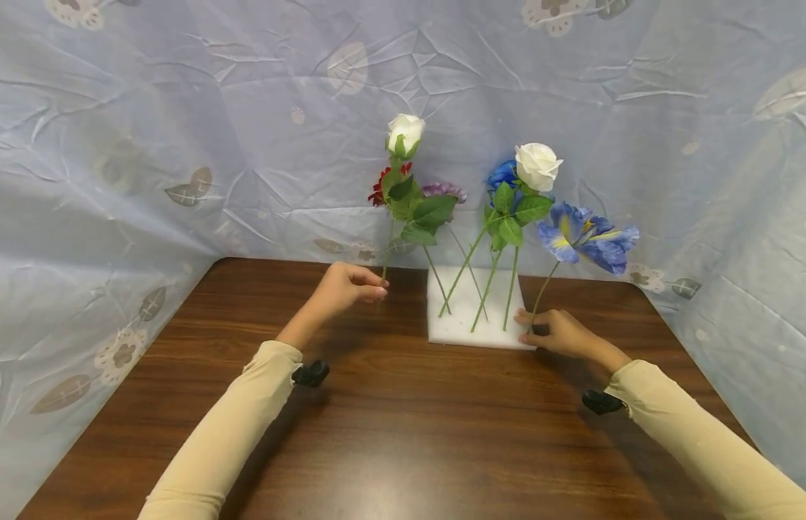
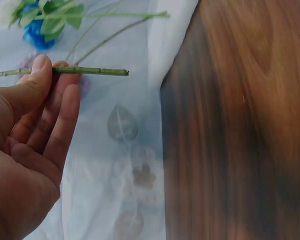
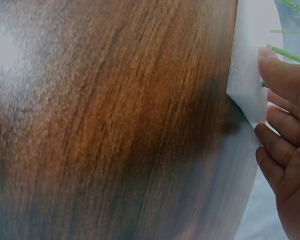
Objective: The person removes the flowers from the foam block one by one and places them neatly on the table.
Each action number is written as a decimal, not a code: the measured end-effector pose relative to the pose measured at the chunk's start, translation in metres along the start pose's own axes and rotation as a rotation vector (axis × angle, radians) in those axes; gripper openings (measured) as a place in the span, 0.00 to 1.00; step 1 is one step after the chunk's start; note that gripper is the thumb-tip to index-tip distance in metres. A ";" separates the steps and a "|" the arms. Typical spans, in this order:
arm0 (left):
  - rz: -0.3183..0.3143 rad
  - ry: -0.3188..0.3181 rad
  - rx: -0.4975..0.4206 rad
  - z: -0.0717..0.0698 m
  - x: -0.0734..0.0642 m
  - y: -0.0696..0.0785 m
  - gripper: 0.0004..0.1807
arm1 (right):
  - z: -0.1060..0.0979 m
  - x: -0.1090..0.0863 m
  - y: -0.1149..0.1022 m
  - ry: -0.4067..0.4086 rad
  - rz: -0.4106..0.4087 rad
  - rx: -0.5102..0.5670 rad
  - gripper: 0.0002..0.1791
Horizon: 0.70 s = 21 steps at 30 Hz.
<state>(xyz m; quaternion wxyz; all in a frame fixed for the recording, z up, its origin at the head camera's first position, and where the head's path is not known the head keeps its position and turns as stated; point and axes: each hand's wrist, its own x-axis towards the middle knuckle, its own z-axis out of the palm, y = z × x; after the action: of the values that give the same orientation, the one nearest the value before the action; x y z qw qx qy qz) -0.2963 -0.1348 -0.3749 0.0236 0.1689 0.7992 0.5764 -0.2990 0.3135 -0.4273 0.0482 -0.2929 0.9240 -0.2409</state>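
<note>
My left hand (image 1: 351,285) pinches the lower stem of a white rose (image 1: 405,136) between thumb and fingers, left of a white foam block (image 1: 468,336). In the left wrist view, the cut end of the stem (image 2: 105,71) sticks out past the fingers, free in the air. My right hand (image 1: 562,334) grips the right edge of the block, its thumb (image 3: 277,70) over the foam and other fingers along the side. Beside that thumb stands the stem of a blue iris (image 1: 588,235), its foot partly hidden by the hand.
Other flowers stand in the block at a slant: another white rose (image 1: 538,166), a blue rose (image 1: 502,175), a purple flower (image 1: 445,191) and a red one (image 1: 379,189). The brown wooden table (image 1: 390,426) meets a patterned cloth (image 1: 279,144) behind and at both sides.
</note>
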 end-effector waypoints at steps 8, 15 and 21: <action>-0.033 0.021 0.002 -0.044 -0.023 -0.019 0.13 | 0.000 -0.001 0.001 0.002 -0.015 0.001 0.27; -0.093 0.011 0.029 -0.080 -0.046 -0.035 0.13 | -0.001 -0.001 0.000 0.004 -0.024 -0.007 0.26; -0.157 -0.003 0.049 -0.106 -0.065 -0.046 0.14 | -0.001 -0.001 0.002 0.002 -0.013 -0.007 0.27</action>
<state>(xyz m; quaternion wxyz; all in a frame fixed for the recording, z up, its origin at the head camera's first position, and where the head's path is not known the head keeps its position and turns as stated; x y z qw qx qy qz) -0.2708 -0.2639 -0.3921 0.0657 0.1068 0.8237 0.5530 -0.2992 0.3154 -0.4274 0.0448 -0.2990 0.9229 -0.2385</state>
